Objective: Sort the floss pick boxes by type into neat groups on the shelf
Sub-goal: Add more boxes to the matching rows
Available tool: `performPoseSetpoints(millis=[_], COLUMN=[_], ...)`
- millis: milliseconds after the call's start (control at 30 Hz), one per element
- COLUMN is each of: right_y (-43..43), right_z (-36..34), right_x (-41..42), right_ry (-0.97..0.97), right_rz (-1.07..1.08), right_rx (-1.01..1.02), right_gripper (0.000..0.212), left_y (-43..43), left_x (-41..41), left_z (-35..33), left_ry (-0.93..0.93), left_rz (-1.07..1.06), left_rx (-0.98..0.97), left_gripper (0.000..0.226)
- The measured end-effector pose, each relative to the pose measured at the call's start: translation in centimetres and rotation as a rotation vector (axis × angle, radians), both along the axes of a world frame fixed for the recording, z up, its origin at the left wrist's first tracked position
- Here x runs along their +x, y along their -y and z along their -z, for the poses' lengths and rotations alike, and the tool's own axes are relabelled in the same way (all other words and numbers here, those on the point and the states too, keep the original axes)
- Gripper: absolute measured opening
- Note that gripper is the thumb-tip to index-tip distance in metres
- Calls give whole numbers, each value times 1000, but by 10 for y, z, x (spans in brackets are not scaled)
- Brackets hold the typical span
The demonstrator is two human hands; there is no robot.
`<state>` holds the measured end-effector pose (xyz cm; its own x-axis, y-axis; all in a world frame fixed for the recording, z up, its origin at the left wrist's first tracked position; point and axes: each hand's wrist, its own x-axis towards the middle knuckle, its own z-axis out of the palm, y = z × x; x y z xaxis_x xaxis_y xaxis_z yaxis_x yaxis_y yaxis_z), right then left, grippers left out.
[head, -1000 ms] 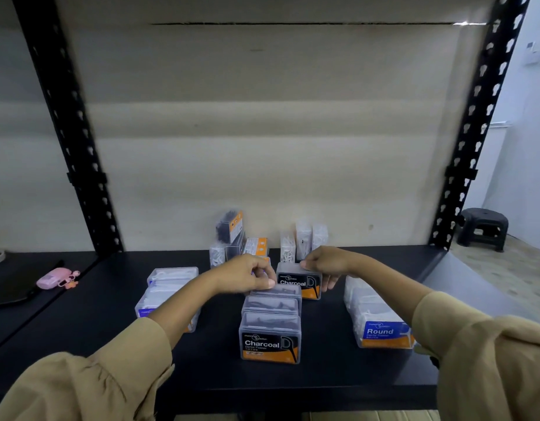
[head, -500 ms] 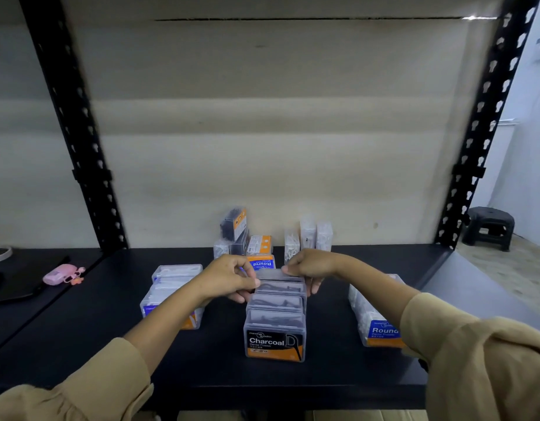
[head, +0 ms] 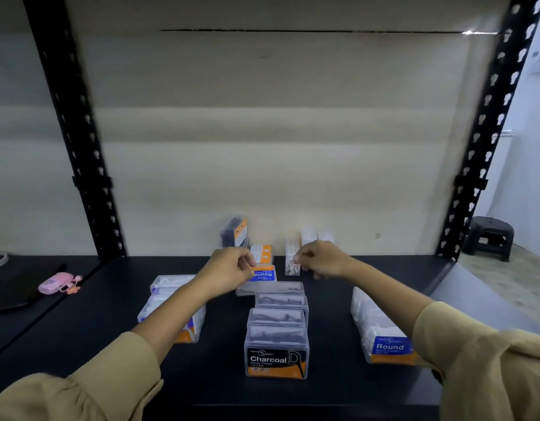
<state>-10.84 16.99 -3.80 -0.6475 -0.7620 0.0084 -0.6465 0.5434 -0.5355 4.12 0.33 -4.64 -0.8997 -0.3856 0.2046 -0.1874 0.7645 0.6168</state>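
Note:
A row of several Charcoal boxes (head: 276, 344) runs back from the shelf's front at the middle. To its left stand clear boxes of white picks (head: 171, 299). A row of Round boxes (head: 381, 332) lies at the right. Behind the Charcoal row lies a blue-labelled Round box (head: 264, 275). My left hand (head: 229, 273) has its curled fingers on that box's left end. My right hand (head: 321, 259) pinches a small upright clear box of white picks (head: 292, 265). Further back stand a dark charcoal box (head: 235, 232), an orange-backed box (head: 261, 253) and two clear boxes (head: 315, 237).
Black perforated uprights (head: 80, 165) (head: 478, 165) frame the black shelf (head: 323, 390), with a beige back panel behind. A pink case (head: 54, 283) lies on the neighbouring shelf at the left. A dark stool (head: 490, 237) stands on the floor at the right.
Both hands let go of the Charcoal box now lying at the back of the middle row and moved further back, the left to the Round box, the right to the upright clear box.

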Motion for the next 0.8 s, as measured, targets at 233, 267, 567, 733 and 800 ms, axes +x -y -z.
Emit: performPoseSetpoints(millis=[233, 267, 567, 733, 800], right_y=[-9, -9, 5, 6, 2], right_z=[-3, 0, 20, 20, 19], right_x=[-35, -36, -48, -51, -53], right_ry=[-248, -240, -63, -64, -51], right_rz=[313, 344, 450, 483, 501], right_rx=[-2, -4, -89, -173, -206], right_gripper=[36, 42, 71, 53, 45], left_y=[20, 19, 15, 16, 17], left_x=[-29, -32, -55, -58, -58], left_z=[7, 8, 12, 13, 13], left_ry=[287, 329, 402, 411, 415], left_rz=[148, 170, 228, 224, 222], left_rx=[-318, -330, -436, -432, -422], left_gripper=[43, 47, 52, 55, 59])
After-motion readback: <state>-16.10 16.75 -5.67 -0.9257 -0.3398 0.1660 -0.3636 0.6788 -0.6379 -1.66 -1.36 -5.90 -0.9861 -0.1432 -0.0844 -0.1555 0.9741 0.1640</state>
